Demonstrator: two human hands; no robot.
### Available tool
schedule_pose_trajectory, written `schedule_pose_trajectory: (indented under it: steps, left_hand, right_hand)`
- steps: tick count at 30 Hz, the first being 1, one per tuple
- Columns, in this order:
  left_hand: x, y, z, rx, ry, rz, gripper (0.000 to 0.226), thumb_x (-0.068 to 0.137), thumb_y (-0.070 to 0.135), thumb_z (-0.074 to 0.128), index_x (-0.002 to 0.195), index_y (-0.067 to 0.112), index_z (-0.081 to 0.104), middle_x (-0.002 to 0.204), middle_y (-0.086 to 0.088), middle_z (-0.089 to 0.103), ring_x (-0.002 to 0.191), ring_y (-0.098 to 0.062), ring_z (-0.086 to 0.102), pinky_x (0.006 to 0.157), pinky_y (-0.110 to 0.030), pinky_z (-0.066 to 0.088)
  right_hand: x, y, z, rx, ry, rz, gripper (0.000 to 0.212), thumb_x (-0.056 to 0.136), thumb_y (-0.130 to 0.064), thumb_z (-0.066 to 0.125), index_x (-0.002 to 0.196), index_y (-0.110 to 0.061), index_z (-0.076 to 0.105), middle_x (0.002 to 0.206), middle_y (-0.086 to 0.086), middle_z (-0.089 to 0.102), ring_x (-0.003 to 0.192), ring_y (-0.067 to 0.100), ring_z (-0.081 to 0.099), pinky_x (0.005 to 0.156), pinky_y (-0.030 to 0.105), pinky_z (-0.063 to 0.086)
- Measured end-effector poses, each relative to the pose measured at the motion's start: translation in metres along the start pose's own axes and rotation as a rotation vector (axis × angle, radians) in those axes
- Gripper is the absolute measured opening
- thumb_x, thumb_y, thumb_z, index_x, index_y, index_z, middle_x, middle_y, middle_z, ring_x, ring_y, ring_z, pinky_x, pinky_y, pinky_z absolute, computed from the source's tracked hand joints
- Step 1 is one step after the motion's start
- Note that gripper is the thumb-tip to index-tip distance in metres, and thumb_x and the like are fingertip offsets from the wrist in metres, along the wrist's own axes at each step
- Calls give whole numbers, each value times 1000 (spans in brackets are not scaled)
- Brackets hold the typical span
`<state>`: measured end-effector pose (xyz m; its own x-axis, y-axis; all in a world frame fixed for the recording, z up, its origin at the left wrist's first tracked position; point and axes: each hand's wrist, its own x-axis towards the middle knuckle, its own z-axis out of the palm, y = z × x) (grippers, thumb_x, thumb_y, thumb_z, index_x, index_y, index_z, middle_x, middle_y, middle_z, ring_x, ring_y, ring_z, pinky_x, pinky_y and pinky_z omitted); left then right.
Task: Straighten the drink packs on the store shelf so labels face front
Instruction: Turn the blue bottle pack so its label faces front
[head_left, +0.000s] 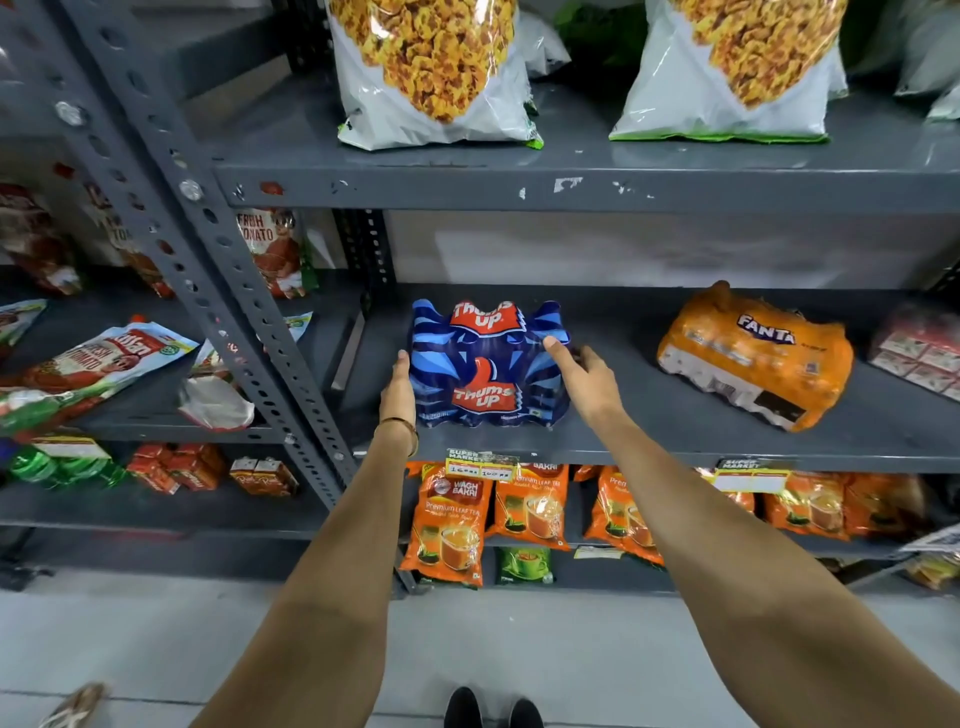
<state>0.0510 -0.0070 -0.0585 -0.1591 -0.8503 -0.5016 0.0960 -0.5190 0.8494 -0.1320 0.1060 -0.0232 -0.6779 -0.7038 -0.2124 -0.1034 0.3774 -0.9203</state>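
Observation:
A blue Thums Up drink pack (485, 364) stands on the grey middle shelf (649, 447), its red label facing front. My left hand (397, 392) lies flat against the pack's left side. My right hand (584, 379) presses on its right side, fingers reaching toward the back. An orange Fanta drink pack (753, 358) lies to the right on the same shelf, turned at an angle with its label tilted upward and away.
Large snack bags (431, 73) stand on the shelf above. Orange tea packets (452, 519) fill the shelf below, behind price tags (480, 465). Red cartons (919, 353) sit at the far right. Ketchup pouches (98, 364) lie on the left rack behind a perforated upright (223, 249).

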Motion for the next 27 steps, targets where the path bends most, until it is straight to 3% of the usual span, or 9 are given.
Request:
schedule_pose_trajectory:
  steps: [7,13,16,18,21,24,27]
  left_hand:
    - [-17,-4,-3,19,-13,39,60,91,57,39,132,14,47,132,-12,58,100,-23,58,86,-35,47]
    - [-17,-6,-3,17,13,18,62,91,57,38,135,14,46,134,-11,57,114,-27,58,86,-36,47]
    - [-18,-4,1,45,81,27,65,89,58,40,133,11,48,132,-13,57,115,-31,58,94,-40,48]
    - [-22,4,7,140,221,133,64,89,57,39,127,7,52,129,-16,58,113,-33,58,98,-44,48]
    - [-36,33,26,389,351,426,62,90,54,37,133,11,50,137,-15,54,123,-33,52,101,-44,43]
    - [-47,66,61,582,344,634,58,93,47,40,139,13,44,145,-12,47,131,-31,46,102,-42,40]
    - [-57,80,100,736,221,731,55,94,45,40,139,13,43,142,-13,49,126,-32,49,99,-39,42]
  right_hand:
    - [-12,0,-3,-4,-26,2,53,89,-55,50,125,-16,50,128,8,62,108,26,65,94,39,54]
    - [-18,1,-7,-29,-27,-13,51,86,-58,51,117,-17,54,124,8,65,106,25,66,94,40,55]
    - [-20,-1,-10,-44,-56,-9,54,88,-57,50,122,-14,54,126,7,64,110,26,64,94,35,53]
    - [-21,-4,-15,-37,-69,-4,60,88,-59,49,127,-13,52,129,7,61,114,26,62,92,33,49]
    - [-16,-8,-28,50,40,9,67,88,-62,44,133,-13,49,136,9,54,124,27,53,97,36,41]
    - [-5,-10,-50,111,191,18,68,90,-63,38,134,-12,48,140,12,51,129,30,47,104,41,35]
    - [5,-10,-74,156,383,40,68,94,-58,34,140,-9,42,144,16,47,133,35,42,110,42,30]
